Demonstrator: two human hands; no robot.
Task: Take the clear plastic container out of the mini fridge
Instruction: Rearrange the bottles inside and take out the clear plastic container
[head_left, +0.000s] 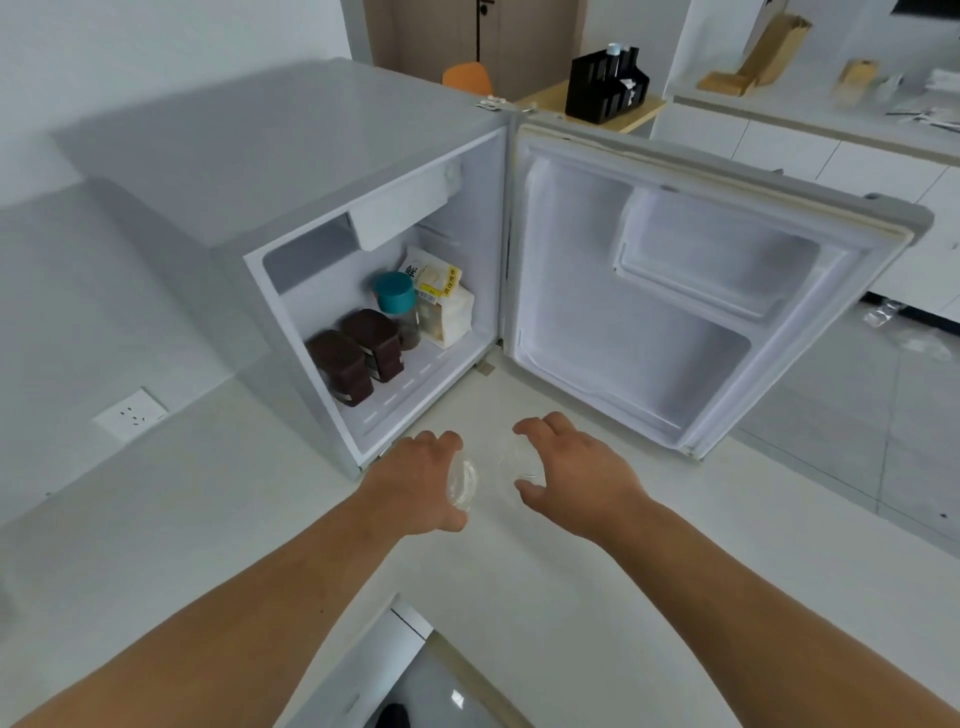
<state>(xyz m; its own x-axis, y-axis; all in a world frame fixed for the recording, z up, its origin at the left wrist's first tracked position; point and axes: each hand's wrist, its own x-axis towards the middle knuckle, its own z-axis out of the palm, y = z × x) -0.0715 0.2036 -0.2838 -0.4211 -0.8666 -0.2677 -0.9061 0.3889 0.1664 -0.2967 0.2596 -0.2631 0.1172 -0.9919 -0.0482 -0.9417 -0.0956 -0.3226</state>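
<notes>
Container is already out of the mini fridge (291, 171), in front of the open door (701, 291) above the white table (571, 571). It's showing as two clear pieces: left hand (423, 480) is curling around the clear plastic container (462, 480), right hand (571, 470) is gripping what's probably the lid (519, 467). Holding them apart likely means opening or checking it. Bag (439, 299) inside is carrying printed characters, too small to read.

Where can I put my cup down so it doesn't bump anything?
The countertop right of the right hand, below the fridge door, is bare. The mini fridge floor is crowded: two brown boxes, jar, bag.
</notes>
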